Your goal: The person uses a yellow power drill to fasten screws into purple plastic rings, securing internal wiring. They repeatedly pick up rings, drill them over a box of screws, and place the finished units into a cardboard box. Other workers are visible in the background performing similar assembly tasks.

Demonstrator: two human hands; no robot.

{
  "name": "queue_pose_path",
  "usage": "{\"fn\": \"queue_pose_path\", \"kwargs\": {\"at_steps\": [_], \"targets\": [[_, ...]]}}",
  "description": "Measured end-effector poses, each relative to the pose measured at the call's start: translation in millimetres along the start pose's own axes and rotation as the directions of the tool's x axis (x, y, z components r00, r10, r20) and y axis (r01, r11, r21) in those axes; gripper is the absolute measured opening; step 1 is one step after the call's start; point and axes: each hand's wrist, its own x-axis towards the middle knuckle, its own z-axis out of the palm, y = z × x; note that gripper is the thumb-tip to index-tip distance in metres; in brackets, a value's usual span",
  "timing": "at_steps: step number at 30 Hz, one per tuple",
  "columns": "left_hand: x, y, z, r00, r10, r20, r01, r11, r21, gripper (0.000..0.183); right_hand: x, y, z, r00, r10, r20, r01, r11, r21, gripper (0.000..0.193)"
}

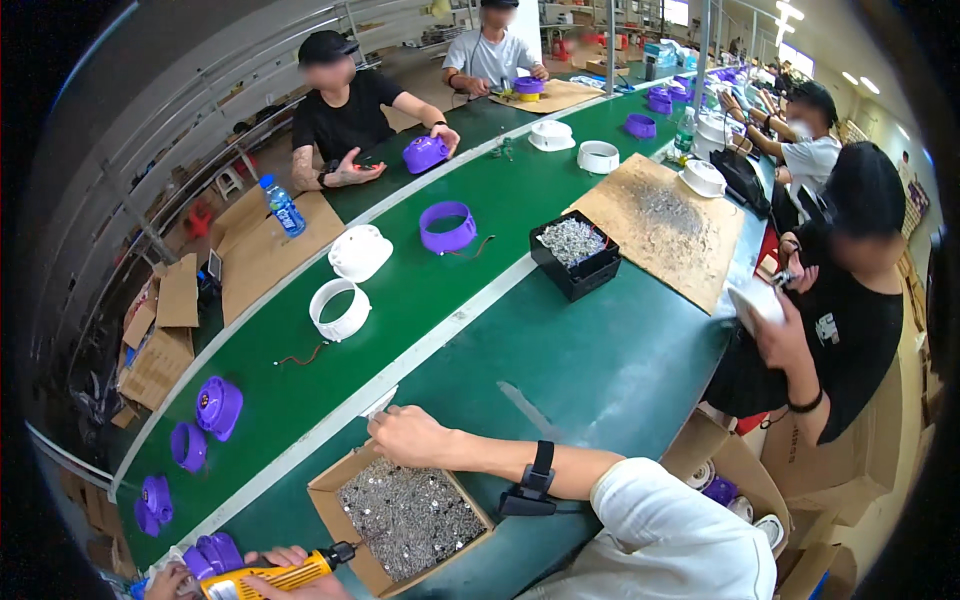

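Yellow-cased, the electric screwdriver point(298, 572) is held at lower left, the left hand's point(305, 590) fingers wrapped around it; its bit is best kept clear of the cardboard box point(326, 503) on the tabletop point(560, 370). Above the box's metal fasteners point(410, 515), the right hand's point(410, 436) fingers are curled; whether anything is pinched cannot be told.

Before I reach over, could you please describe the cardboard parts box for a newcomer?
Find the green table, then the yellow power tool, lower left. At its tip sits the open cardboard box; its brown walls distinguish it from the black bin.
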Motion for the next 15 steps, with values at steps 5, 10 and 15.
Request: {"fn": "queue_pose_path", "kwargs": {"at_steps": [5,10,15], "targets": [[-11.9,-14.9,-11.4,0.982,-0.170,-0.077,0.157,0.975,-0.156,0.030,-1.4,1.3,1.5,0.998,-0.020,-0.057,0.021,1.000,0.017,0.030],[-8.2,-27.3,-27.9,0.944,-0.302,-0.134,0.281,0.947,-0.155,0.032,-1.0,1.7,1.5,0.999,-0.013,-0.044,0.014,1.000,0.015,0.030],[-8.3,-22.5,-24.7,0.884,-0.422,-0.200,0.394,0.904,-0.167,0.033,-1.0,-0.8,-2.4,0.999,-0.020,-0.029,0.021,1.000,0.019,0.031]]}}
